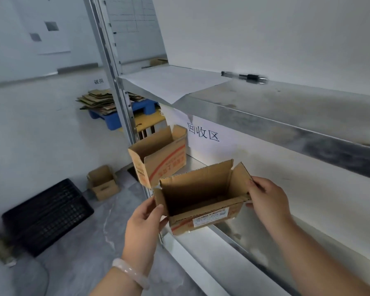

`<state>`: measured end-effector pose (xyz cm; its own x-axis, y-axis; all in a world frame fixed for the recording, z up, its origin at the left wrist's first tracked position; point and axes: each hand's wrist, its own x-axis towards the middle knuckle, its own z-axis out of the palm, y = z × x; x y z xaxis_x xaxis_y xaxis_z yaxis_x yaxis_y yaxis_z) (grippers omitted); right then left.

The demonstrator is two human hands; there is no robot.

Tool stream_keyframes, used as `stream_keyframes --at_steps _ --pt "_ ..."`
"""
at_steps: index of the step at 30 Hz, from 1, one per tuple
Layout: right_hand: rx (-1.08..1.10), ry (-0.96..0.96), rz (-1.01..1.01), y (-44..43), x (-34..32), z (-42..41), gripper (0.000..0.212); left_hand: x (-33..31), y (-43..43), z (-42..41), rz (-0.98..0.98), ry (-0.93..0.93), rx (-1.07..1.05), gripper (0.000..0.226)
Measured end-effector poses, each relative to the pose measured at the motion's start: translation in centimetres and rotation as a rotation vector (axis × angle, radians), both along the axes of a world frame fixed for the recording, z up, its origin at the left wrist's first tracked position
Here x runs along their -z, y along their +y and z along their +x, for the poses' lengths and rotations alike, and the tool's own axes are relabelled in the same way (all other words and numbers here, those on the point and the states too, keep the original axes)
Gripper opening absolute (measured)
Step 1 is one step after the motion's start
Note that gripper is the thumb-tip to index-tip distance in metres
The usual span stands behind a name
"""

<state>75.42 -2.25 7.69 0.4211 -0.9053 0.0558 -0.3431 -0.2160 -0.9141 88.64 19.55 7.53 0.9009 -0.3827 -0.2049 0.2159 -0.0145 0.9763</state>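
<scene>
Two bare forearms reach in from the bottom edge, a pale bracelet (130, 274) on the left wrist. Between them an open cardboard box (201, 189) is held at the front lip of the lower shelf (201, 263) of a metal rack, its flaps up and its inside bare; whether its base touches the shelf cannot be told. The left grip (144, 223) pinches the box's left end flap, thumb on the inner face and fingers curled round the outside. The right grip (267, 201) pinches the right end wall where the flap folds, thumb on top.

Just behind, a second open carton (160, 154) with red print stands on the same shelf, near the first but apart from it. A sign (203, 133) reading 回收区 hangs on the wall behind. On the upper shelf (286, 116) lie a sheet of paper (169, 82) and a pen (244, 76).

On the floor to the left sit a black crate (47, 214), a small open box (103, 182) and, farther back, flattened cardboard (98, 100) stacked on a blue pallet (120, 118).
</scene>
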Motion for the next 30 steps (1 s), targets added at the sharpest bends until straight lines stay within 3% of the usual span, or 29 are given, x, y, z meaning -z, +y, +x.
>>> stream_keyframes --at_steps 10,14,15,18,22,26,30 --pt "-0.109 0.052 0.188 -4.7 1.8 15.7 0.039 1.1 -4.3 12.2 0.075 0.115 -0.025 0.032" --pt "-0.116 -0.081 0.378 -3.6 1.9 18.3 0.058 1.7 -5.0 14.4 0.078 0.173 -0.009 0.029" --pt "-0.047 -0.154 0.424 -3.1 2.1 18.4 0.059 1.7 -5.0 14.9 0.083 0.183 0.002 0.028" --pt "0.106 -0.174 0.509 -0.8 2.9 18.4 0.029 1.8 -4.6 16.2 0.098 0.207 0.093 0.027" --pt "-0.015 -0.135 0.713 2.3 4.3 20.4 0.041 1.2 -3.0 17.8 0.26 -0.067 0.321 0.017" --pt "0.004 -0.117 0.683 3.1 4.9 22.7 0.036 0.0 -1.3 19.6 0.363 -0.414 0.576 0.024" --pt "0.011 -0.107 0.647 4.3 4.7 23.2 0.042 -0.2 -0.4 21.6 0.484 -0.887 0.8 0.031"
